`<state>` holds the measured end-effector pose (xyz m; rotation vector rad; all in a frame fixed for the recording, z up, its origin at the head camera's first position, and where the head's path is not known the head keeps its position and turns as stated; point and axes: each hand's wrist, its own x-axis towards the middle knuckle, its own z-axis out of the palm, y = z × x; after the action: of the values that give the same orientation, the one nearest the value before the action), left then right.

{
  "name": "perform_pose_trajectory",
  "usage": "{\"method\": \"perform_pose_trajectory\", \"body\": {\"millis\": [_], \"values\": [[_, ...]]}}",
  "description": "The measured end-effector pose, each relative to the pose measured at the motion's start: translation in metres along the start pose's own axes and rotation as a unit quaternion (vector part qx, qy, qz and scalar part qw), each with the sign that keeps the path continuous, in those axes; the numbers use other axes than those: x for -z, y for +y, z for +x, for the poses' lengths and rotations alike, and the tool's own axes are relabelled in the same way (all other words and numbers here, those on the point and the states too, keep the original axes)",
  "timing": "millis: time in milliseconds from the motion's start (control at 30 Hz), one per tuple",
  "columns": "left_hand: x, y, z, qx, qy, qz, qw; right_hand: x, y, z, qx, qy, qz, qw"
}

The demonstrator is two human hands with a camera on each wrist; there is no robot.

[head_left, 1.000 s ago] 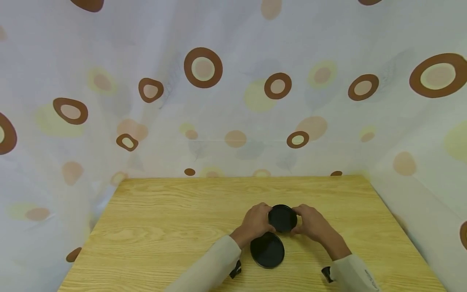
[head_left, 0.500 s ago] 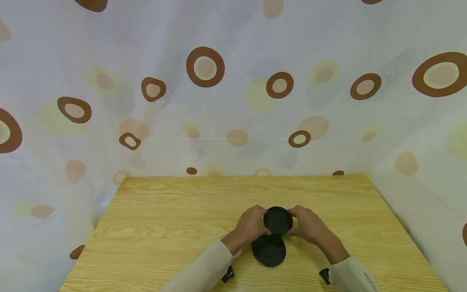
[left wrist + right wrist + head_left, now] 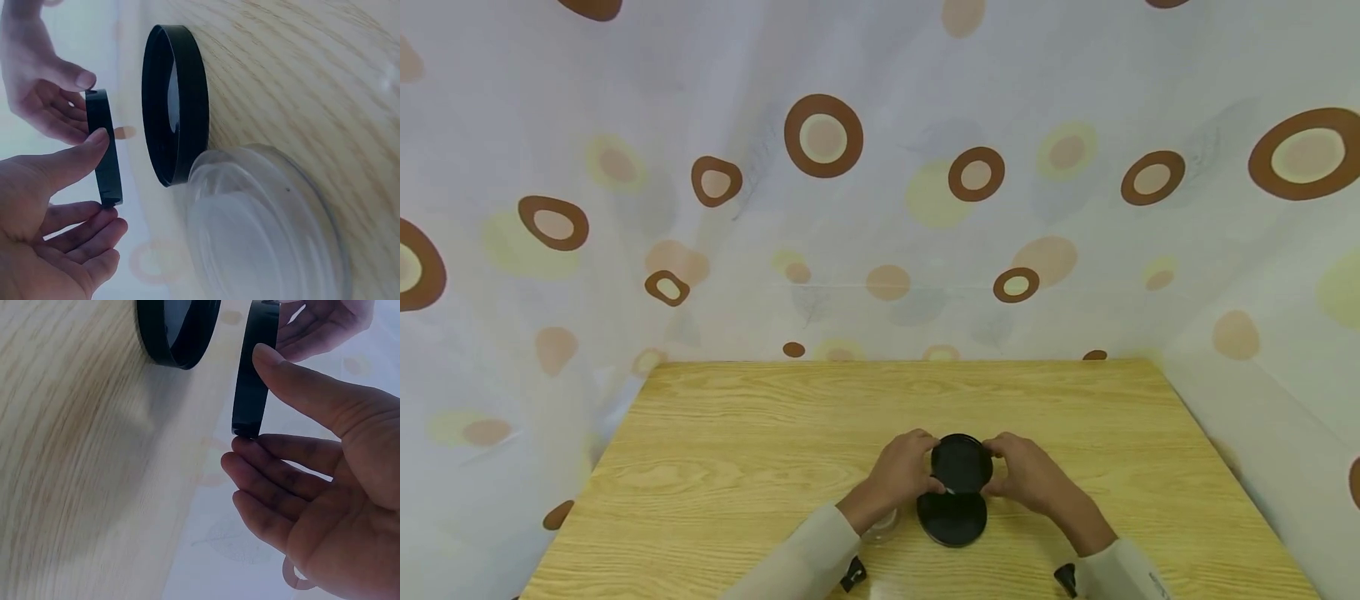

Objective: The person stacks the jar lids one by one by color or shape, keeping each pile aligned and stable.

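Between both hands is a shallow black round lid (image 3: 962, 463), raised off the table. My left hand (image 3: 897, 472) pinches its left edge with thumb and fingers; my right hand (image 3: 1024, 473) pinches the right edge the same way. Below the raised lid lies a larger black round lid (image 3: 952, 525), its hollow side up in the left wrist view, partly covered by the held one in the head view. Next to it stands a clear round plastic container (image 3: 269, 231), half hidden behind my left wrist in the head view.
The wooden table (image 3: 737, 442) carries these things near its front. A pale curtain (image 3: 880, 200) with brown ring patterns hangs behind and along the sides. Dark straps show at both sleeves.
Both hands have brought the held lid nearer and slightly left, so it now overlaps the larger lid in the head view. The clear container has come into sight beside the left wrist.
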<state>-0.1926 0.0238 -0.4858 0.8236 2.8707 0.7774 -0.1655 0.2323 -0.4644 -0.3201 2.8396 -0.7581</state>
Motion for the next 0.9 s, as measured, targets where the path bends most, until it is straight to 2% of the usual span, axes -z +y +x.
{"method": "perform_pose_trajectory", "body": {"millis": [233, 400, 633, 900], "values": [[0.000, -0.006, -0.009, -0.007, -0.028, 0.025, 0.9993, -0.007, -0.007, -0.001, 0.000, -0.007, 0.006, 1.0000], [-0.002, -0.006, -0.013, -0.011, -0.030, 0.032, 0.9990, -0.013, -0.008, -0.002, -0.006, -0.007, 0.010, 0.9999], [-0.003, -0.005, -0.021, 0.004, -0.042, 0.002, 0.9991, -0.018, -0.009, -0.007, -0.009, -0.022, 0.018, 0.9996], [-0.004, -0.004, -0.028, -0.001, -0.050, 0.016, 0.9986, -0.021, -0.008, -0.012, -0.003, -0.034, 0.024, 0.9991]]}}
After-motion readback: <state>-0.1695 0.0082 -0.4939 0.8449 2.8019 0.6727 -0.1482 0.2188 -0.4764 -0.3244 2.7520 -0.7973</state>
